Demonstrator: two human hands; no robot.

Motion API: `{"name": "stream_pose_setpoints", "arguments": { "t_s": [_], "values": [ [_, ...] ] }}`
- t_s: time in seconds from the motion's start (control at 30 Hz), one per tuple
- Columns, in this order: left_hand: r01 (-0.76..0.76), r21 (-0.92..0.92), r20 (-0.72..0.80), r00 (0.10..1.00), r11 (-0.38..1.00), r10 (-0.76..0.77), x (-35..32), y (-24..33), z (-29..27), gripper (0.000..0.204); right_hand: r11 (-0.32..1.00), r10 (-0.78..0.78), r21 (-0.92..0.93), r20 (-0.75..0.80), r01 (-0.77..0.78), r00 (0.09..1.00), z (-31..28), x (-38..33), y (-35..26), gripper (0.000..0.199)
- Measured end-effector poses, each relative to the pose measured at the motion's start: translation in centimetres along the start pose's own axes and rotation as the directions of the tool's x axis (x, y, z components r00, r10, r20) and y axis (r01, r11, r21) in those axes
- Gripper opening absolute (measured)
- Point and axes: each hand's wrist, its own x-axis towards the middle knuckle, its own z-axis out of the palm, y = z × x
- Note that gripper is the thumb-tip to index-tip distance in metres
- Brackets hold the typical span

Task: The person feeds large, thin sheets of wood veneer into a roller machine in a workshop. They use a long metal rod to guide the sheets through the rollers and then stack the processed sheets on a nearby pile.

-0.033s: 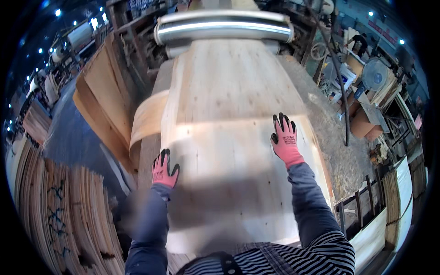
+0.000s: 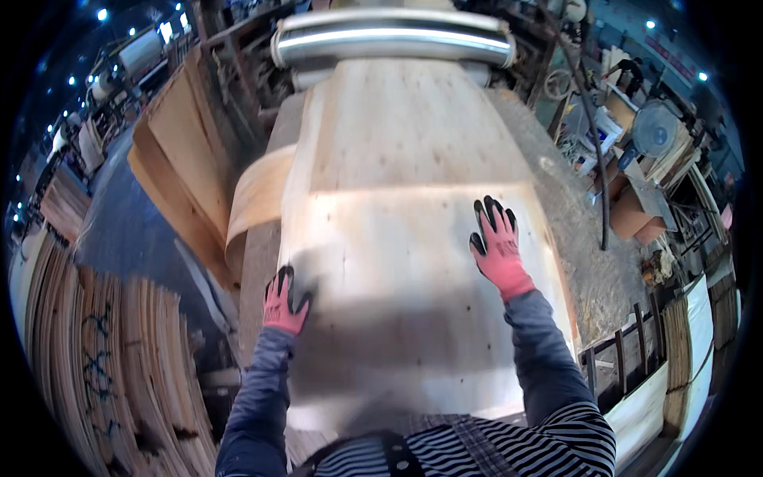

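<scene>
At the far left, a tall stack of thin wooden sheets [image 2: 131, 358] fills the lower corner, and above it two brown boards [image 2: 187, 155] lean upright. A curled wood strip [image 2: 258, 195] bends over the left side of the grey surface [image 2: 592, 262]. Next comes the left hand [image 2: 286, 302], in a pink glove with black fingertips, at the left edge of a pale wooden sheet [image 2: 405, 246]; its grip is wide and holds nothing, thumb apart from the fingers. The sheet lies along the middle of the surface, its far end reaching the shiny metal roller [image 2: 393, 46]. Over the sheet's right part is the right hand [image 2: 502, 250], gloved alike, its grip wide too, fingers spread and pointing toward the roller. Farther right stand a dark pole [image 2: 598, 171], a cardboard box [image 2: 632, 213] and a round fan [image 2: 655, 129].
</scene>
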Motion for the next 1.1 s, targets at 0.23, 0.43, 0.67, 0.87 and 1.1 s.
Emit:
{"name": "stream_pose_setpoints", "arguments": {
  "t_s": [0.23, 0.43, 0.67, 0.87, 1.1],
  "values": [
    [0.542, -0.374, 0.219, 0.84, 0.753, -0.496, -22.5, -6.3, 2.6, 0.07, 0.953, -0.152, 0.3, 0.348, 0.044, 0.925, -4.0, -18.4, -9.9, 0.067],
    [0.647, -0.489, 0.506, 0.757, 0.586, -0.413, -17.6, -2.8, -4.9, 0.05, 0.984, -0.115, 0.173, 0.476, 0.036, 0.872, -4.9, -24.0, -14.4, 0.074],
    [0.394, -0.908, 0.392, 0.919, 0.14, -0.047, -16.4, 2.7, -12.4, 0.045, 0.987, -0.141, 0.132, 0.474, 0.089, 0.869, -6.5, -26.5, -17.5, 0.086],
    [-0.076, -0.882, -0.032, 0.994, 0.466, 0.102, -10.6, 9.9, -20.2, 0.049, 0.855, 0.413, 0.318, 0.062, -0.41, 0.909, -13.1, -22.5, -15.2, 0.047],
    [-0.028, -0.911, 0.042, 0.986, 0.411, 0.161, -13.8, 7.8, -23.9, 0.052, 0.991, -0.135, -0.01, 0.088, 0.136, 0.987, -24.5, -24.0, -17.2, 0.039]
  ]
}}
